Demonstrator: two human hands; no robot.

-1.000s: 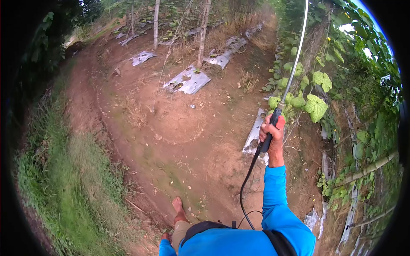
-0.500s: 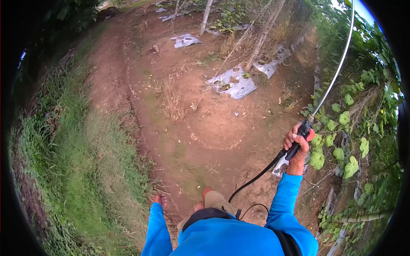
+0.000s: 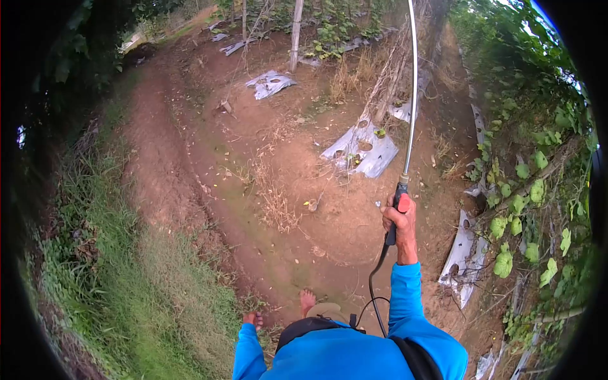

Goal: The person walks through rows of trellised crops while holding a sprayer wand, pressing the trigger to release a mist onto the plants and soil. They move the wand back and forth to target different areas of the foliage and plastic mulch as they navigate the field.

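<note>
My right hand [image 3: 400,221] is wrapped round the black handle of a spray wand [image 3: 415,95], near its red lever [image 3: 404,202]. The wand's metal tube rises almost straight up out of the top of the view. From the handle's lower end a black hose [image 3: 373,285] curves down toward my waist. Low and left of my body, my left hand [image 3: 254,318] hangs beside the grass; it looks small and dark, and its finger positions are unclear. My bare foot [image 3: 307,300] shows on the soil between the hands.
Brown soil path [image 3: 158,164] runs up the left, with grass [image 3: 139,297] beside it. Torn plastic sheeting [image 3: 373,155] lies ahead. Leafy vines [image 3: 506,221] fill the right side. A wooden post [image 3: 296,35] and dry stems stand further off.
My right hand and the wand have moved left in the view, and the wand has turned from slanting right to nearly upright. My left hand appears slightly lower and further right. A bare foot shows more clearly.
</note>
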